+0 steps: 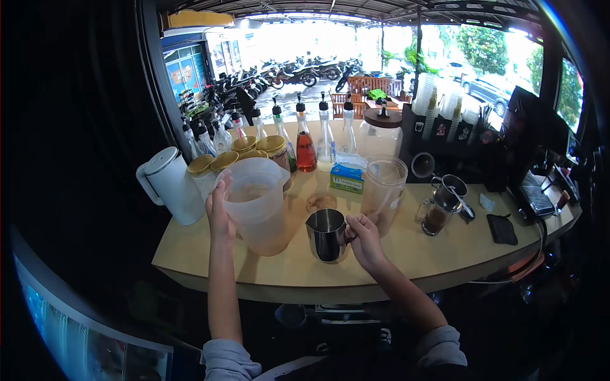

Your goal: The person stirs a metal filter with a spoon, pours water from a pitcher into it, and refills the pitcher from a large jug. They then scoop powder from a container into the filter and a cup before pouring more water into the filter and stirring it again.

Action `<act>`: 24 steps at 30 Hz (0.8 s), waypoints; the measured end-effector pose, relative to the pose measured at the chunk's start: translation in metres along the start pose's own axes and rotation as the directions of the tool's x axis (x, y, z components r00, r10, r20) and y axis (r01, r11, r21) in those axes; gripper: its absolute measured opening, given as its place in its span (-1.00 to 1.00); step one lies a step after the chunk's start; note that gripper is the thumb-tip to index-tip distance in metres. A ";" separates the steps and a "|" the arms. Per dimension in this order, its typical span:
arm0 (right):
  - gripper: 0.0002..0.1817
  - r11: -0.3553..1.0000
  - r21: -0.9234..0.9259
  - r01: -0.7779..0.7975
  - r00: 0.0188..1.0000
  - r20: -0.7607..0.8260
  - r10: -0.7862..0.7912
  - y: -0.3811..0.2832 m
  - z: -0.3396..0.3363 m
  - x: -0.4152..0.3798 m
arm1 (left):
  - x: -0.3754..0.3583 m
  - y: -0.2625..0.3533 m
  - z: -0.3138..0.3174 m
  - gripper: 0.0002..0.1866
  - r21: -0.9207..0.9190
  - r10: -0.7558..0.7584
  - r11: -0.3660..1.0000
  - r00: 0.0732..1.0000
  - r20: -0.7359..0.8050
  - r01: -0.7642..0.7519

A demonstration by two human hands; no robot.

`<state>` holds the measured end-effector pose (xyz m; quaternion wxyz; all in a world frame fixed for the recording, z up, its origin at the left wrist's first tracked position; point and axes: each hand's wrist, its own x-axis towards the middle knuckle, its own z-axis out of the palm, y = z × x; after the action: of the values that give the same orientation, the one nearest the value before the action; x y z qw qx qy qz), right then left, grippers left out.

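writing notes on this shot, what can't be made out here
Head view: whether the plastic jug holds liquid; its cloudy wall blurs it.
Head view: how full the steel pitcher is; its inside is too dark.
Head view: the full grip of the right hand; its own fingers partly cover it.
Head view: the fine print on the box; too small.
Head view: the rest of the lit cabinet; the bottom edge cuts it off.

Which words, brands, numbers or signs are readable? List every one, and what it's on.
"T", probably, on the blue-and-green box; its other print is too small.
Label on the red bottle: too small to read.
White marks on the black cup holder: too small.
Other bottles: print too blurred.
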<state>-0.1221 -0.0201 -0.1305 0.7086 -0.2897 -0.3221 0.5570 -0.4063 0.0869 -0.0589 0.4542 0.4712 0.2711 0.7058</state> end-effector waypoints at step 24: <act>-0.77 0.991 0.015 0.131 0.991 -0.023 -0.131 -0.029 -0.011 -0.001 | -0.022 0.014 0.056 -0.42 0.141 0.008 0.987 0.903 0.429 -0.075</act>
<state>-0.0965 -0.0277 -0.1150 0.7496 -0.2684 -0.3279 0.5086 -0.3574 0.0584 -0.0342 0.4497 0.6536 0.2085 0.5719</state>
